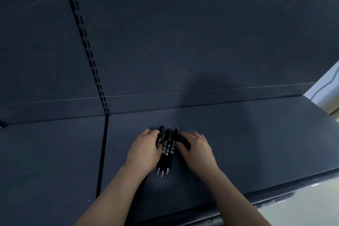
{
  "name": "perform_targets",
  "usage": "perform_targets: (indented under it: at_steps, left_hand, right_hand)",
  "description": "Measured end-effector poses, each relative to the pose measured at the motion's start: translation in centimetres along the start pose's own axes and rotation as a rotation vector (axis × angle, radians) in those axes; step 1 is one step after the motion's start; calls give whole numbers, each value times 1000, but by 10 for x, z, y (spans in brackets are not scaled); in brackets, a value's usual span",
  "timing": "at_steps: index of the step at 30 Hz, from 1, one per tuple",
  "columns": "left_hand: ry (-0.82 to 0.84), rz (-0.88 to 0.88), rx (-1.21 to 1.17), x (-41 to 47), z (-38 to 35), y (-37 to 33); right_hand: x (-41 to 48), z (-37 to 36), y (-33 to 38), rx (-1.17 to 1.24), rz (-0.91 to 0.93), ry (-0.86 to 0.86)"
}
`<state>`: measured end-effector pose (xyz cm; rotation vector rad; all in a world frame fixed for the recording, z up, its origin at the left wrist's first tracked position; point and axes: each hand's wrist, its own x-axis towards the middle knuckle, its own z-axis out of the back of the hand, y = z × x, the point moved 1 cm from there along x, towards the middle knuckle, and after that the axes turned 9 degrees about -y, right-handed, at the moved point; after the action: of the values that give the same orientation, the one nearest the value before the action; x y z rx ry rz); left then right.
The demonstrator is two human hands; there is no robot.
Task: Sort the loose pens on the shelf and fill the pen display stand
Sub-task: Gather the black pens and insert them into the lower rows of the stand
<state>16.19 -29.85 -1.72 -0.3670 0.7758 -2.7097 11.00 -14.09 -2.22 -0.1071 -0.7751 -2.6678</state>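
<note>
Several black pens [167, 149] with silver tips lie bunched together on the dark blue shelf [238, 134], tips pointing toward me. My left hand [145, 149] presses against the bunch from the left, fingers curled around the outer pens. From the right, my right hand [195, 147] rests with its fingers bent against the pens. Both hands squeeze the bunch between them. No pen display stand is in view.
A dark back panel [183, 33] rises behind the shelf. A slotted upright rail [88, 47] and a seam divide the shelf left of my hands. The shelf's front edge [256, 191] runs diagonally at lower right, with pale floor beyond.
</note>
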Motion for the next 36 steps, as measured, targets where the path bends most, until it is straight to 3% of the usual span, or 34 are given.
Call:
perform_targets:
  at_steps: [6,14,26,30,36]
  left_hand:
    - [-72,103,-10,-2,-1,0]
    - [-45,183,27,-4,3,-7]
    - [71,266,76,-20,20,11]
    - [48,329,-72,-35,26,16]
    - [-70,437,-373,-64,61,26]
  right_hand:
    - [12,-7,-5,57,89,26]
    - [18,-7,-6,98,127,49]
    - [31,-26,36,79,-66,212]
    - [38,-26,39,57,-50,258]
    - [30,-17,49,263,27,273]
